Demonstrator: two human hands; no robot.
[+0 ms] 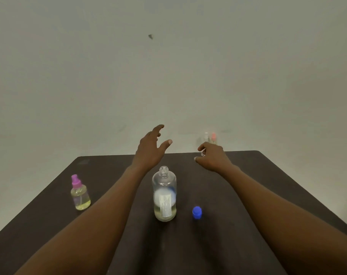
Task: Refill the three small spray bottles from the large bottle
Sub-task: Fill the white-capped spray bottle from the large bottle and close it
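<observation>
Large bottle [164, 195] stands upright on the near middle of the dark table [248, 195], its neck open and uncapped. It is clear, with a white label on its side and a low layer of pale yellowish liquid at the bottom. Just to its right, a little apart from it, a blue cap [197, 212] sits on the tabletop.

Further left, well apart from the large bottle, a small spray bottle with a purple top [80, 195] stands upright, holding yellowish liquid to well above half its height. The left forearm passes between this spray bottle and the large bottle.

Both bare arms reach forward toward the far edge of the table. The left hand [150, 149] is raised above that far edge, beyond the large bottle, its fingers spread and relaxed and its thumb held out to the right; it grips nothing. The right hand [212, 157] is at the far right part of the table, knuckles up, fingers bent downward. Whether it grips anything cannot be told.

Just beyond the right hand, two more small bottles stand side by side at the far edge, blurred: one with a clear top [206, 135] and one with a pink top [213, 136]. Their lower parts are hidden by the hand.

Behind everything is a plain pale wall [168, 66] with a small dark mark [150, 36] high up.
</observation>
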